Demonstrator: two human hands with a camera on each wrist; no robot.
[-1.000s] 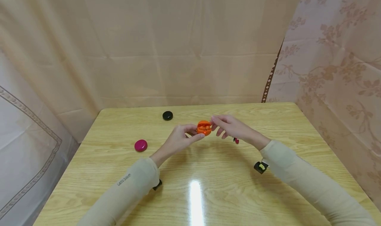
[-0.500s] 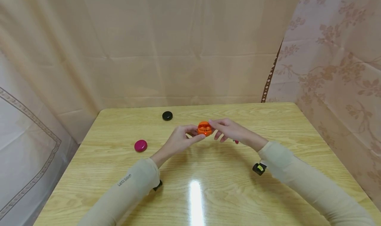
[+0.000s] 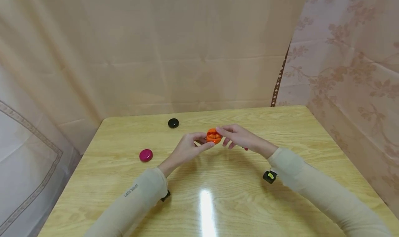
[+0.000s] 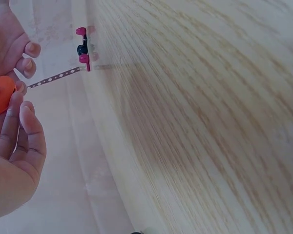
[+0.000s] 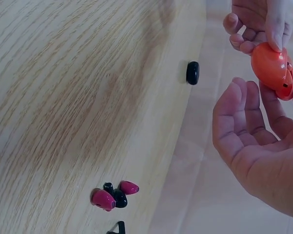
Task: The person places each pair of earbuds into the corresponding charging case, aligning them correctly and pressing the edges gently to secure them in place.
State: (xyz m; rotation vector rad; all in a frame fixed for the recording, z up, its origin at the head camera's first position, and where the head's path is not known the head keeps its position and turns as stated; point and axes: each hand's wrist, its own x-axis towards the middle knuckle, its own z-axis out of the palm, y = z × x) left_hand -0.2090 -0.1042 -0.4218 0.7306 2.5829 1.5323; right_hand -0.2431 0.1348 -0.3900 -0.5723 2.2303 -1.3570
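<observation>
An orange earbud case (image 3: 213,136) is held above the table with its lid raised, and orange earbuds sit inside. My left hand (image 3: 187,147) grips its left side, thumb at the front and fingers behind. My right hand (image 3: 239,137) pinches the right edge near the lid with thumb and index finger; its other fingers hang loosely curled below. In the right wrist view the rounded orange shell (image 5: 271,66) lies between both hands. What the right thumb touches inside is partly hidden.
A black round case (image 3: 173,123) lies near the table's far edge, and a magenta round case (image 3: 145,155) lies to the left. Several loose magenta and black earbuds (image 5: 105,199) lie on the wooden table (image 3: 237,202), mostly hidden behind my right hand. Curtains hang behind.
My right hand has come left and slightly down from beside the case onto its right edge. The left hand keeps its grip; the case stays raised and open. The head view has shifted slightly.
</observation>
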